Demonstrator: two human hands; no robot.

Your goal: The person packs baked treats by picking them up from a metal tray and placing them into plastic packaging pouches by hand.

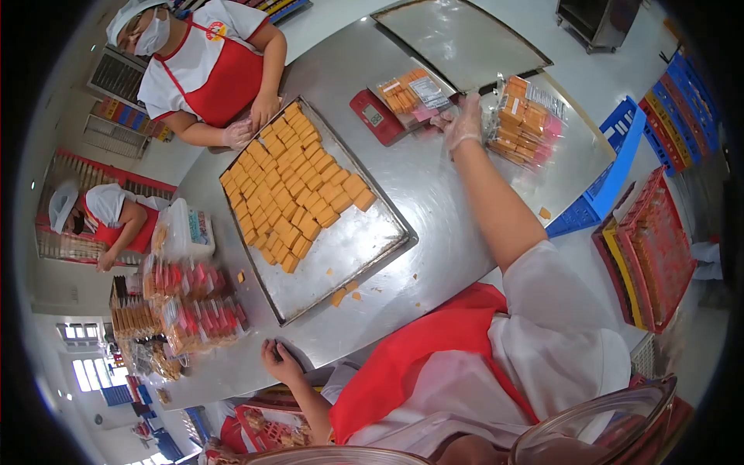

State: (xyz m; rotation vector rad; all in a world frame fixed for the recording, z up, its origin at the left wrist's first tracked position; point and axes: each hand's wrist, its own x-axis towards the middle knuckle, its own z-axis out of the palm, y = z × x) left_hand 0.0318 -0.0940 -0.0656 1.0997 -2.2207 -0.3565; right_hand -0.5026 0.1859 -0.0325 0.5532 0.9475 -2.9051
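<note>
My right hand (463, 125), in a clear plastic glove, reaches across the steel table. Its fingers close on the near end of a clear pack of orange-brown biscuits (409, 93) lying on a red digital scale (377, 116). Just right of that hand is a pile of similar filled packs (527, 120) with pink and white labels. My bare left hand (280, 362) rests at the table's near edge with its fingers curled in and nothing visible in them. Between my hands and a co-worker lies a metal baking tray (353, 260) with rows of cut biscuits (291, 186).
A co-worker in a red apron (229, 70) stands across, gloved hands at the tray's far edge. Finished packs (194, 298) and a white tub (186, 229) stand at the left. Another metal tray (465, 39) lies at the back. Blue crates (597, 190) border the right; crumbs dot the table.
</note>
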